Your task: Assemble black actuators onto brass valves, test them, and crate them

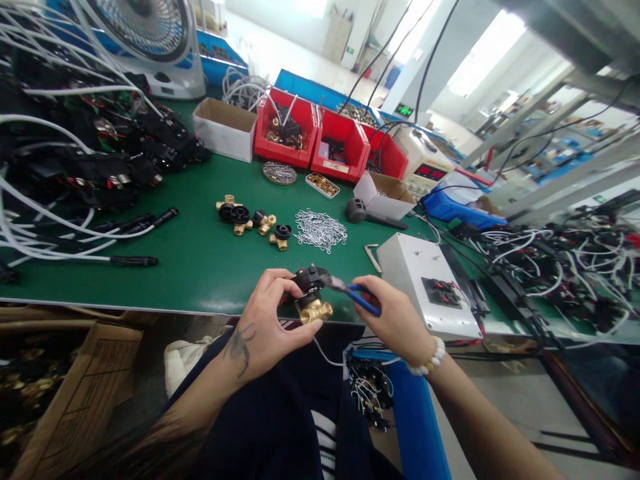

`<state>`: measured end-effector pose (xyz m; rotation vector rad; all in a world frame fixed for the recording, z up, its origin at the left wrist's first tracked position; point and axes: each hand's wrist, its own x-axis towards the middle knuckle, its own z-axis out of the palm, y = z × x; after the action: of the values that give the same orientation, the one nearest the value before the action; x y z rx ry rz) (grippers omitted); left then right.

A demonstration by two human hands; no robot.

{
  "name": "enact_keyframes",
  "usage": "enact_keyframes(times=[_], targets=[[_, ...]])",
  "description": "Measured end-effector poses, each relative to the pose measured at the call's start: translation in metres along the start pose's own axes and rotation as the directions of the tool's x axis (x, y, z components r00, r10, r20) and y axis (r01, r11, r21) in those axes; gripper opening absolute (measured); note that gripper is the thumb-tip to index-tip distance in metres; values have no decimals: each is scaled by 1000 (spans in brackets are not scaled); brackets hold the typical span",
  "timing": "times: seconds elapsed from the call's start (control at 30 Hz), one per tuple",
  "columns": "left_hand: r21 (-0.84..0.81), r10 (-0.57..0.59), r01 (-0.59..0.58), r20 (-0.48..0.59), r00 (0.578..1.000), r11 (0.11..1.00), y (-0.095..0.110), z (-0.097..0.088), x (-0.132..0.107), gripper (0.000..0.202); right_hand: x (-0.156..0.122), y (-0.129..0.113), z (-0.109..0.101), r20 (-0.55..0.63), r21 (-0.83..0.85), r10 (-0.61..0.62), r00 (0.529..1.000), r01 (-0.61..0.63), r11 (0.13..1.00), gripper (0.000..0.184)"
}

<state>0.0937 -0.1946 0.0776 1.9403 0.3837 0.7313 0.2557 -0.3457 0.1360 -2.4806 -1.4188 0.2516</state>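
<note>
Near the front edge of the green table, my left hand (273, 313) is closed around a brass valve (316, 311) with a black plastic head on top. Blue-handled pliers (365, 300) are gripped in my right hand (393, 313), and their jaws reach the side of the black head. Whether the jaws pinch anything there is too small to tell. Beyond my hands lies a pile of small bent wire clips (321, 230). To its left stand several brass valve bodies (240, 228) with black caps.
Red bins (287, 150), a white box (225, 137) and a fan (145, 33) line the back. Black parts with white cables (90, 153) crowd the left. At right sits a grey switch box (415, 280), with more cabled parts (575, 273) beyond. A blue crate (420, 420) is below.
</note>
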Motion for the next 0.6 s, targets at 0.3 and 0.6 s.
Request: enact_keyframes(times=[0.3, 0.6], targets=[[-16, -24, 24, -50, 998, 1000, 0, -3, 2, 30, 55, 26, -17, 119, -268, -96, 988, 125, 955, 51], [43, 11, -9, -40, 999, 999, 2, 6, -1, 31, 191, 106, -53, 151, -571, 308, 939, -171, 803, 27]])
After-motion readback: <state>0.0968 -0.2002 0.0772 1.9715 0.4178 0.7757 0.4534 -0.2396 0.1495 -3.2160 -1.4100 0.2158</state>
